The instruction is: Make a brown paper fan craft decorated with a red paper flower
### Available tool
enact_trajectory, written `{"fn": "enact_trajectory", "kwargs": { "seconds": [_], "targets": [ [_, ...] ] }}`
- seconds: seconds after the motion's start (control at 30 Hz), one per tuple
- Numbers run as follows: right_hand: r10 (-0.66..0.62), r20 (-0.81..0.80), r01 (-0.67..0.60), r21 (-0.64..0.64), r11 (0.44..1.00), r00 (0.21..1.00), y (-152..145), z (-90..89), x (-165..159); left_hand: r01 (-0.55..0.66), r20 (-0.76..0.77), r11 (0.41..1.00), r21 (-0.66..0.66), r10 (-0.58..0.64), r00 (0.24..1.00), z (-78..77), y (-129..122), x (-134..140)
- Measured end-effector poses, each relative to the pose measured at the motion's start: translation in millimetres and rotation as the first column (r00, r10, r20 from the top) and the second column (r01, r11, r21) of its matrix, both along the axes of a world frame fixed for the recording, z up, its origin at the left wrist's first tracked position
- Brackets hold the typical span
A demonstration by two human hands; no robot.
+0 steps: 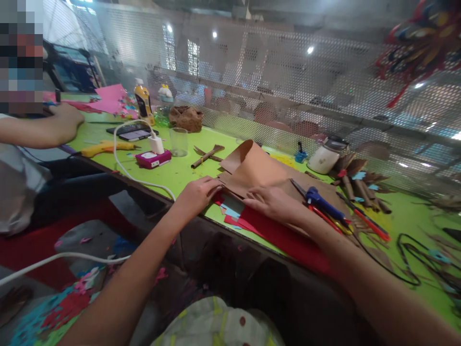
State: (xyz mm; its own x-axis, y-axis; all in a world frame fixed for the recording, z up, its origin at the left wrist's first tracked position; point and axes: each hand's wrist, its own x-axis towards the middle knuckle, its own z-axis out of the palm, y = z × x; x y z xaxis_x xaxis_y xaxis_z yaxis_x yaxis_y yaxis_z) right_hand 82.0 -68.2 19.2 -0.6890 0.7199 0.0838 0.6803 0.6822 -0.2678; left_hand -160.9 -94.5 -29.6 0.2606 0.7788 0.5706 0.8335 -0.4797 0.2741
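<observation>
A sheet of brown paper (306, 185) lies at the table's front edge, its far left part curling over into a loop. My left hand (200, 193) pinches the paper's left corner between thumb and fingers. Flat on the paper's near edge rests my right hand (270, 204), fingers stretched out. Red paper (273, 230) and light blue scraps (232, 211) stick out beneath the brown sheet. Blue-handled scissors (320, 202) lie on the brown paper beside my right forearm, next to a red-and-black cutter (367, 221).
A purple socket block (154, 158) with a white charger and cable stands left, near a yellow glue gun (108, 148) and a clear cup (179, 142). Rolled brown bundles (360, 185) and a white jar (326, 156) are at right. Another person's arm (43, 129) rests at far left.
</observation>
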Motion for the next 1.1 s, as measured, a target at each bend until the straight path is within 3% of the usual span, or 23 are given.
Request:
{"fn": "enact_trajectory", "kwargs": {
  "seconds": [0.13,0.23,0.3,0.47,0.53,0.67,0.87,1.1],
  "targets": [
    [-0.013,-0.076,0.007,-0.089,0.996,0.997,-2.5,2.4,6.7,-0.016,0.095,0.996,0.09,0.007,0.995,7.5,6.1,9.6],
    [-0.013,-0.013,0.013,-0.018,1.0,1.0,-2.1,-3.4,8.5,-0.024,0.153,0.991,0.135,0.003,0.988,14.1,9.9,16.7],
    [-0.081,-0.015,0.081,0.029,0.996,0.997,0.5,-8.2,9.3,-0.032,0.221,0.987,0.157,-0.004,0.975,16.6,11.5,19.9],
    [-0.189,-0.167,0.196,0.032,0.98,0.968,12.4,-11.1,17.2,-0.195,0.489,0.977,0.09,0.128,0.863,11.9,7.0,15.2],
    [-0.189,-0.241,0.193,-0.008,0.981,0.952,15.8,-8.8,21.3,-0.185,0.43,0.982,-0.034,0.181,0.885,8.2,0.2,11.3],
    [-0.202,-0.334,0.176,-0.106,0.979,0.921,19.3,-5.8,27.1,-0.008,0.053,0.967,-0.254,0.022,0.998,5.7,-18.9,7.1],
    [-0.212,-0.355,0.168,-0.15,0.974,0.91,25.0,-12.7,31.6,-0.224,-0.116,0.938,-0.266,0.199,0.973,11.4,-36.5,4.3],
    [-0.194,-0.368,0.156,-0.131,0.979,0.909,24.9,-16.6,31.7,-0.194,-0.283,0.958,-0.213,0.13,0.95,17.1,-35.6,8.7]
  ]
}}
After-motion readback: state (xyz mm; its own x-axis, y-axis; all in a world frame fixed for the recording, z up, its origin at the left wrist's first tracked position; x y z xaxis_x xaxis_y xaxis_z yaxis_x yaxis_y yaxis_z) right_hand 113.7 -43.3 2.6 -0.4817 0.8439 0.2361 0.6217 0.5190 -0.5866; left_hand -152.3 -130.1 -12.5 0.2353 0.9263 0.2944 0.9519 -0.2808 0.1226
